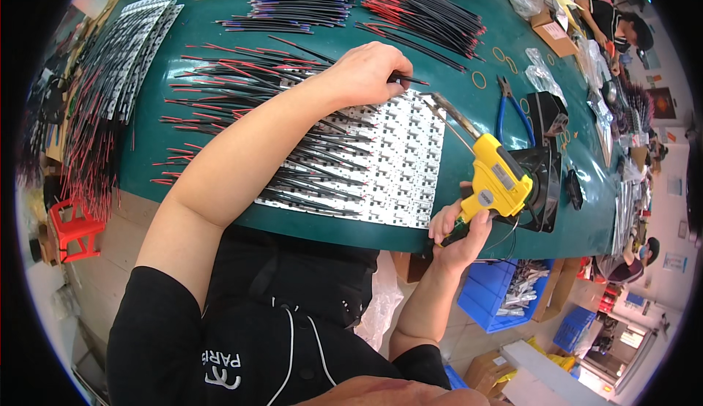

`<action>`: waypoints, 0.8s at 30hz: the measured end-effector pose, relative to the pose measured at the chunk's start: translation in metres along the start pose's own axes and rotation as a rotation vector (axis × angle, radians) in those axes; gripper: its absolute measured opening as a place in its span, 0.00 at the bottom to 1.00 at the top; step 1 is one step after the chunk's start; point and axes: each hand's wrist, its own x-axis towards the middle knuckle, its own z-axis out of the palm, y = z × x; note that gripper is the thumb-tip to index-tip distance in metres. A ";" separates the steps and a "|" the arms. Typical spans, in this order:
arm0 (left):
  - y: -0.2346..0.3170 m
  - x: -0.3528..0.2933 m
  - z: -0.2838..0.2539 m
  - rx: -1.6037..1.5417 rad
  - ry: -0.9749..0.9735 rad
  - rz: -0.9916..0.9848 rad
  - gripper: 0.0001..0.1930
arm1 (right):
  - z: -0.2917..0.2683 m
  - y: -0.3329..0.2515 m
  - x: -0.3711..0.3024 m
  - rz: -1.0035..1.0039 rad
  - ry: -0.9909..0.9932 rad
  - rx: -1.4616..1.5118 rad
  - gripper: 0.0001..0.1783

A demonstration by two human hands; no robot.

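My left hand (372, 73) is closed on a thin black wire (416, 81) with a reddish end, over the far edge of a white panel of small circuit boards (410, 164). My right hand (461, 236) grips the handle of a yellow soldering gun (499, 179). The gun's metal tip points toward the panel's far right corner, close to the wire; whether they touch I cannot tell. Rows of black wires with red ends (315, 161) lie across the panel's left part, reaching past its left edge. My left forearm hides some of them.
Wire bundles (304, 0) and black-red wires (425, 14) lie at the table's far side. Wired panels (139, 54) are at left. Blue-handled pliers (515, 113), a black fan (545, 190) and rubber bands (479, 79) lie right. A blue bin (487, 296) stands below; a person (615, 29) is far right.
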 end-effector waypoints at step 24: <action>0.014 -0.011 0.005 0.026 0.079 0.002 0.06 | -0.001 0.007 -0.018 -0.064 -0.009 0.042 0.33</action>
